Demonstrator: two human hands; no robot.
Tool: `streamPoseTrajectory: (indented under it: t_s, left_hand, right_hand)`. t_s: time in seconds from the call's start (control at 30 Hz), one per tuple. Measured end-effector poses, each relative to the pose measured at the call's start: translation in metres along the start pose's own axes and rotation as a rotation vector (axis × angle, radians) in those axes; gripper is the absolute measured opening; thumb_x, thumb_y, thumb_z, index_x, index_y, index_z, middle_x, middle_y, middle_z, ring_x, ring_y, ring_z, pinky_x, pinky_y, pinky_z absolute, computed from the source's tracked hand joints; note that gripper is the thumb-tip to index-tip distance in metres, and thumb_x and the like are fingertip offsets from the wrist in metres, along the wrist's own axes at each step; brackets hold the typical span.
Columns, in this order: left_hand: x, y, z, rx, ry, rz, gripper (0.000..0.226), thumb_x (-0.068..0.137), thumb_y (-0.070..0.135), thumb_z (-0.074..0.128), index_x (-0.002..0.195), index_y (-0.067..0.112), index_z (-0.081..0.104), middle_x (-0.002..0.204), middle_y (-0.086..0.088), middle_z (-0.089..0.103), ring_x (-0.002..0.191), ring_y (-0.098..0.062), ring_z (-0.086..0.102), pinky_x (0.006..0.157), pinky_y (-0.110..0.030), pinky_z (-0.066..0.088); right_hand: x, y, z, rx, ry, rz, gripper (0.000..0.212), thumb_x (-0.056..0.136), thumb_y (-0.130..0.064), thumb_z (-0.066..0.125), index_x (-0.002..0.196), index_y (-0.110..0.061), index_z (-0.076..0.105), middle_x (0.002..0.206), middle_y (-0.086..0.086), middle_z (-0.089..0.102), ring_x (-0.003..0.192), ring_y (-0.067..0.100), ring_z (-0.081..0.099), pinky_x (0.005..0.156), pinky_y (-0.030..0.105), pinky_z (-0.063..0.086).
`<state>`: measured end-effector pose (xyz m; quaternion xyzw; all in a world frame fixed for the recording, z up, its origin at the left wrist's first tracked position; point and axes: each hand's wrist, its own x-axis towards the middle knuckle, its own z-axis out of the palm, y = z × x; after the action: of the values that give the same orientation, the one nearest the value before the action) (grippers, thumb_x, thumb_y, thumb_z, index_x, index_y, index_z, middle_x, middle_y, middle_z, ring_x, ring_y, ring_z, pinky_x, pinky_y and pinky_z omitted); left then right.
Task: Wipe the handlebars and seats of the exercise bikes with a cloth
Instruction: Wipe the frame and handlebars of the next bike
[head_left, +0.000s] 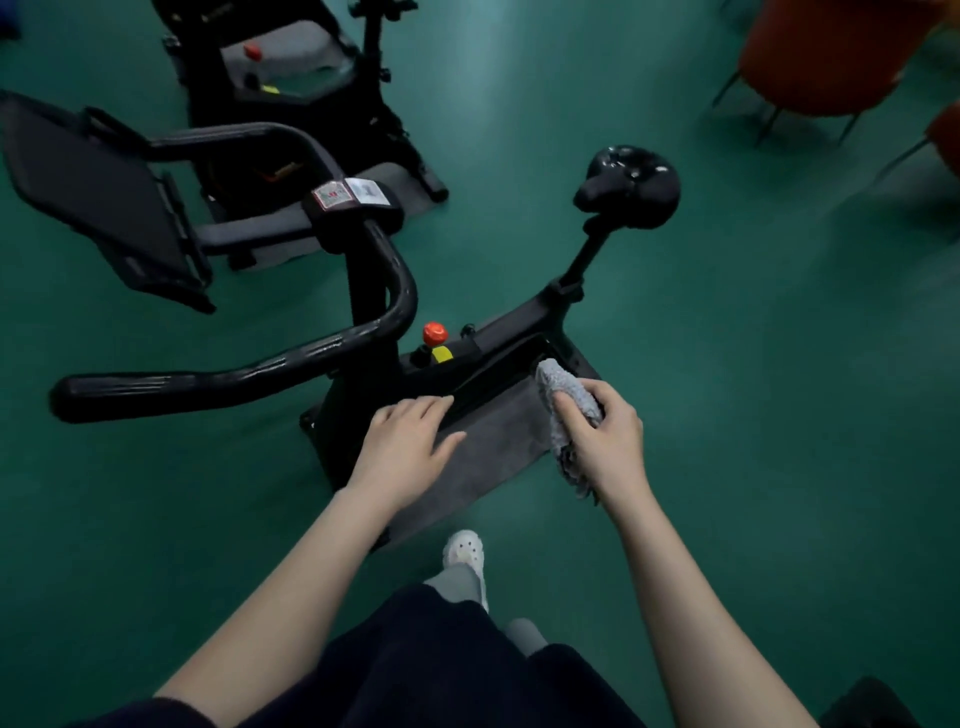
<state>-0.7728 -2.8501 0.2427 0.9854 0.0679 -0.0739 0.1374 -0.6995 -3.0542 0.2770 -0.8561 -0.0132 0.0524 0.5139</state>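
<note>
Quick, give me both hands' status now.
Left hand: open, fingers straight, holding nothing.
Right hand: fingers curled round the grey cloth.

Bare forearms, dark clothing, pale clog shoe over grey socks.

Both forearms are bare from the near edge of the view out to the left hand and the right hand, with no watch, ring or glove visible. A dark navy, loose fabric garment covers the lap at the near centre, and a dark sleeve edge shows at the near left. A white perforated clog shoe with small charms sits over a light grey sock.
</note>
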Motion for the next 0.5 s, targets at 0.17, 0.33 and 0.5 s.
streamPoseTrajectory:
  t_s: [0.17,0.33,0.5]
  left_hand:
    - [0.021,-0.008,-0.001,-0.061,0.01,-0.144,0.055,0.097,0.049,0.037,0.145,0.021,0.035,0.148,0.005,0.04,0.136,-0.016,0.034,0.111,-0.035,0.026]
    - [0.015,-0.017,-0.001,-0.099,0.031,-0.323,0.056,0.098,0.05,0.035,0.146,0.022,0.032,0.15,0.005,0.036,0.137,-0.014,0.032,0.113,-0.034,0.023]
    - [0.01,-0.012,0.003,-0.149,0.089,-0.564,0.057,0.098,0.05,0.034,0.147,0.021,0.031,0.15,0.004,0.036,0.137,-0.014,0.033,0.113,-0.032,0.023]
  right_hand:
    - [0.059,-0.018,0.018,-0.012,-0.116,-0.088,0.01,0.086,-0.025,0.068,0.096,-0.023,0.068,0.086,-0.01,0.069,0.08,0.003,0.061,0.073,0.015,0.044]
    - [0.095,-0.04,0.044,0.009,-0.273,-0.168,0.013,0.087,-0.024,0.067,0.1,-0.019,0.068,0.088,-0.011,0.068,0.082,0.004,0.061,0.072,0.011,0.043]
    - [0.133,-0.061,0.066,0.04,-0.43,-0.26,0.01,0.088,-0.024,0.067,0.097,-0.021,0.065,0.089,-0.01,0.067,0.083,0.005,0.061,0.075,0.015,0.044]
